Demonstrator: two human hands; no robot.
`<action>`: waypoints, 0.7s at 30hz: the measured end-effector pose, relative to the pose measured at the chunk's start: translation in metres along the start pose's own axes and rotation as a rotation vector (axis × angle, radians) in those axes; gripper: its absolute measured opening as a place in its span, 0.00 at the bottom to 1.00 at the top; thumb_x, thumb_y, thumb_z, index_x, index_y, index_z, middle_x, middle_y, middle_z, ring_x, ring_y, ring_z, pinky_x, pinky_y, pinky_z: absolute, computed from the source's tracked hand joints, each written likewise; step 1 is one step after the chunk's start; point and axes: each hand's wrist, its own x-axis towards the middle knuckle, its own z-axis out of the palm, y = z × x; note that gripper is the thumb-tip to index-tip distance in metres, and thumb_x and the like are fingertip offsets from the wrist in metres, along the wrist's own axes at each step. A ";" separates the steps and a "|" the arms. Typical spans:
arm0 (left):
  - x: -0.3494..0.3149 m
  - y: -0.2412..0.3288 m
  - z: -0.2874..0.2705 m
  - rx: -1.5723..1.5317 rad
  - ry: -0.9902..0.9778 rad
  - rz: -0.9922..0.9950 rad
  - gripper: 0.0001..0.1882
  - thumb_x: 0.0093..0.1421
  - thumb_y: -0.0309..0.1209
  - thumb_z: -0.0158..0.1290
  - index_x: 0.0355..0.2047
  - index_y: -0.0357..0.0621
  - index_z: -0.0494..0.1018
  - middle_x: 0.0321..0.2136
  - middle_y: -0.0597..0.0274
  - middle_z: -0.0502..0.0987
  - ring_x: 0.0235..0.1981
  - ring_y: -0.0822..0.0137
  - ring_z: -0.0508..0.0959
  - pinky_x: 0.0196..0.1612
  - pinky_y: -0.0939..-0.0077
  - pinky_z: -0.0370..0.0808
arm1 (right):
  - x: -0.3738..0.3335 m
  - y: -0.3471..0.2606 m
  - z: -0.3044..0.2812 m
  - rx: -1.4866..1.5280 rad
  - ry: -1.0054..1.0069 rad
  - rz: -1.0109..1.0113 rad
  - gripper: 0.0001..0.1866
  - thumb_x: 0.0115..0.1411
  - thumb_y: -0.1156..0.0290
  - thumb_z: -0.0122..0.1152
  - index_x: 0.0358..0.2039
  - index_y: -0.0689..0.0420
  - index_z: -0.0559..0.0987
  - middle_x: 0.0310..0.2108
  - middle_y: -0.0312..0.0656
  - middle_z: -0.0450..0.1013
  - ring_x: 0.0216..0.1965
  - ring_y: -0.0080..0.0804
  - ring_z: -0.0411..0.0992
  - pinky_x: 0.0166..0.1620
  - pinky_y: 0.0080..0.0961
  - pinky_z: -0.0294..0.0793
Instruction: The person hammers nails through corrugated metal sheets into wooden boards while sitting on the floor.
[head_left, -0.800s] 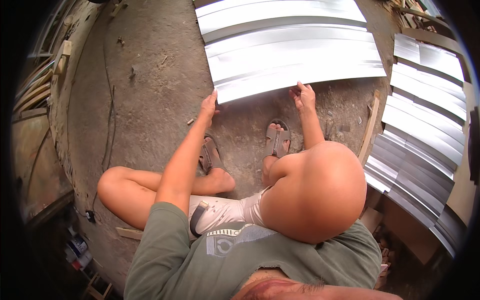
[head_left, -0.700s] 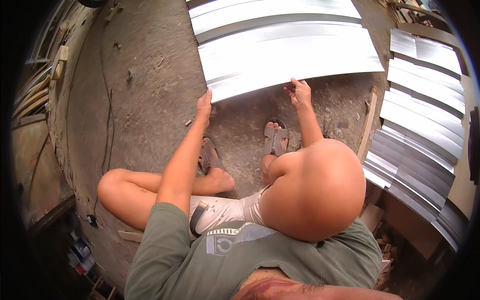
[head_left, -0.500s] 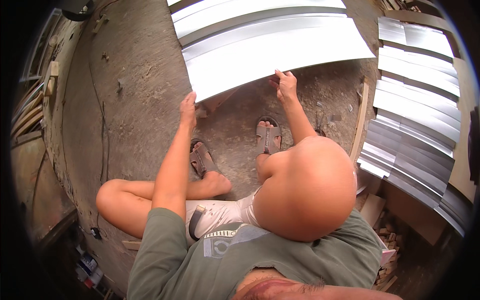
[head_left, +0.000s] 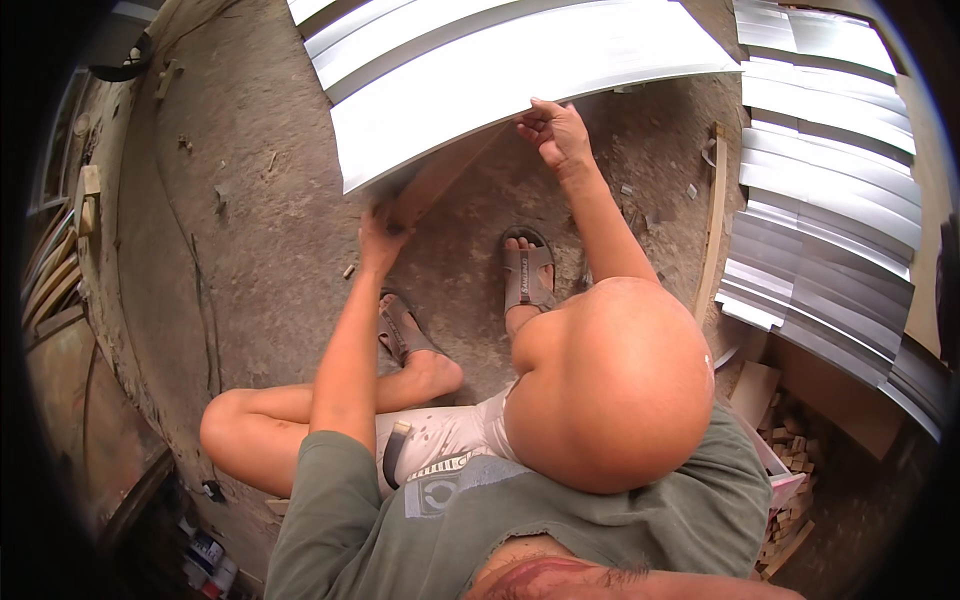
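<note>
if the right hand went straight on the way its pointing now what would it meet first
The near edge of the shiny metal sheet, which the right hand appears to touch. Whether it would push against that edge or slip underneath is unclear, as depth is hard to judge.

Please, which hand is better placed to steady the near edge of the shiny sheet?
Probably the right hand: it is at the near edge of the shiny sheet. The left hand is below the sheet's left corner, by the brown strip; its grip is unclear.
</note>
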 end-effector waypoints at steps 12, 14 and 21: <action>0.025 -0.016 0.016 0.050 -0.362 -0.294 0.37 0.52 0.48 0.66 0.59 0.43 0.72 0.57 0.43 0.73 0.56 0.47 0.75 0.57 0.58 0.72 | -0.038 0.045 -0.024 -0.068 -0.033 0.011 0.23 0.60 0.79 0.64 0.46 0.58 0.58 0.34 0.44 0.74 0.32 0.37 0.79 0.31 0.35 0.83; 0.020 -0.012 0.024 0.100 -0.256 -0.351 0.39 0.51 0.50 0.67 0.60 0.43 0.71 0.57 0.44 0.73 0.56 0.48 0.75 0.57 0.58 0.72 | -0.036 0.054 -0.035 -0.115 -0.001 0.003 0.20 0.60 0.79 0.64 0.43 0.58 0.60 0.35 0.45 0.74 0.32 0.38 0.79 0.31 0.37 0.84; -0.031 0.013 0.040 0.160 0.356 -0.221 0.28 0.56 0.44 0.64 0.50 0.39 0.74 0.45 0.47 0.77 0.46 0.46 0.77 0.49 0.58 0.74 | -0.037 0.071 -0.048 0.000 0.090 -0.010 0.13 0.64 0.77 0.60 0.43 0.62 0.64 0.37 0.47 0.73 0.32 0.41 0.78 0.35 0.39 0.86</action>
